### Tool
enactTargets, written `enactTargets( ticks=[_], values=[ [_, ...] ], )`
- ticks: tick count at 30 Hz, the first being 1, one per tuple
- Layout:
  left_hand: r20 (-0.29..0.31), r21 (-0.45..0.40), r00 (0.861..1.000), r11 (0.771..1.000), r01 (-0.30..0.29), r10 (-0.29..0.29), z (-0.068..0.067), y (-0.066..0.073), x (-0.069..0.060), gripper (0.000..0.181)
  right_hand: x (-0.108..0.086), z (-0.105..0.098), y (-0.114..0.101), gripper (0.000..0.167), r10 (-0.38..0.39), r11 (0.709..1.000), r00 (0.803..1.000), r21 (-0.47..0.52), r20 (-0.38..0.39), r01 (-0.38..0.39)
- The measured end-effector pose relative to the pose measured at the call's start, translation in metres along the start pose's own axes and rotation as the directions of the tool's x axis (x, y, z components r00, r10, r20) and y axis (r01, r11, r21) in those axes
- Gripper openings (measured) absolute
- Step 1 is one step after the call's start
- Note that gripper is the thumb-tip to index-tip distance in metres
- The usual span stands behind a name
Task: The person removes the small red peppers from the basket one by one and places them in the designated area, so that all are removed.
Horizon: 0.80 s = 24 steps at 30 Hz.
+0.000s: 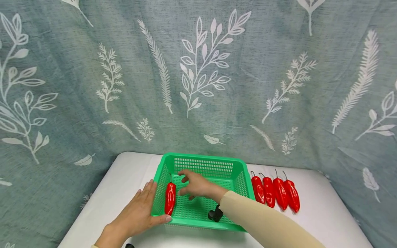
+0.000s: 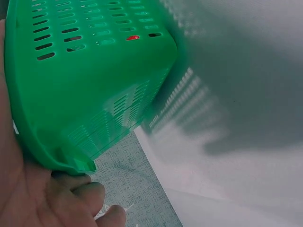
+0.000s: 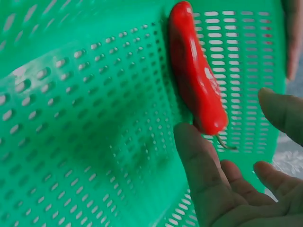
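A red chili pepper (image 1: pixel 170 198) lies along the left wall inside a green plastic basket (image 1: pixel 204 220), its stem toward the back. My right hand (image 1: pixel 196 185) is over the basket floor just right of this pepper, fingers spread and holding nothing. In the right wrist view, the fingertips are close to the stem end of the pepper (image 3: pixel 196 71). With fairly straight fingers, my left hand (image 1: pixel 138 210) rests against the basket's left side, thumb on the front rim. The left wrist view shows the palm (image 2: pixel 33 198) against the basket corner (image 2: pixel 52 142).
Several red chili peppers (image 1: pixel 280 193) lie in a row on the white table (image 1: pixel 322 220), right of the basket. A patterned green cloth (image 1: pixel 124 131) hangs behind and at the sides. Small black cameras (image 1: pixel 215 214) sit at the wrists.
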<state>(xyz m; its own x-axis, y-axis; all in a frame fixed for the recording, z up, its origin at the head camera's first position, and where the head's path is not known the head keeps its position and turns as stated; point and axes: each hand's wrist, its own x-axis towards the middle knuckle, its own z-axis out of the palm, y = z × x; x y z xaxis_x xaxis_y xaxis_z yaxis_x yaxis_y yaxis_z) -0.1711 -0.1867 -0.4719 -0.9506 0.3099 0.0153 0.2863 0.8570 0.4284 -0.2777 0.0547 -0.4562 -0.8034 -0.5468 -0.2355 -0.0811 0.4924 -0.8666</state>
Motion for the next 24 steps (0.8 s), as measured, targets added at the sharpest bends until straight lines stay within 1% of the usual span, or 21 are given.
enactTargets(
  ticks=[5,11,14,17,21,24],
  values=[
    [-0.001,0.006,1.000,1.000,-0.005,0.005,0.000,0.001,0.000,0.130,0.009,0.011,0.004,0.076,0.009,1.000,1.000,0.005,0.029,-0.009],
    [-0.001,0.013,1.000,1.000,-0.013,0.013,0.000,0.002,0.000,0.132,0.019,0.020,0.010,0.075,0.007,1.000,0.998,0.018,0.058,-0.008],
    [-0.009,0.012,1.000,1.000,-0.016,0.016,0.000,0.002,0.000,0.131,0.023,0.026,0.012,0.077,0.018,1.000,0.997,-0.005,0.068,-0.018],
    [-0.013,0.013,1.000,1.000,-0.012,0.012,0.000,0.002,-0.001,0.131,0.027,0.032,0.011,0.081,0.033,0.998,0.997,-0.059,0.071,-0.029],
    [-0.013,0.015,1.000,1.000,-0.007,0.007,0.000,0.001,-0.001,0.130,0.032,0.039,0.008,0.083,0.041,0.991,0.998,-0.127,0.048,-0.035],
    [-0.013,0.013,1.000,1.000,-0.008,0.008,0.000,0.002,-0.001,0.130,0.034,0.042,0.008,0.080,0.041,0.989,0.999,-0.142,0.024,-0.037]
  ],
)
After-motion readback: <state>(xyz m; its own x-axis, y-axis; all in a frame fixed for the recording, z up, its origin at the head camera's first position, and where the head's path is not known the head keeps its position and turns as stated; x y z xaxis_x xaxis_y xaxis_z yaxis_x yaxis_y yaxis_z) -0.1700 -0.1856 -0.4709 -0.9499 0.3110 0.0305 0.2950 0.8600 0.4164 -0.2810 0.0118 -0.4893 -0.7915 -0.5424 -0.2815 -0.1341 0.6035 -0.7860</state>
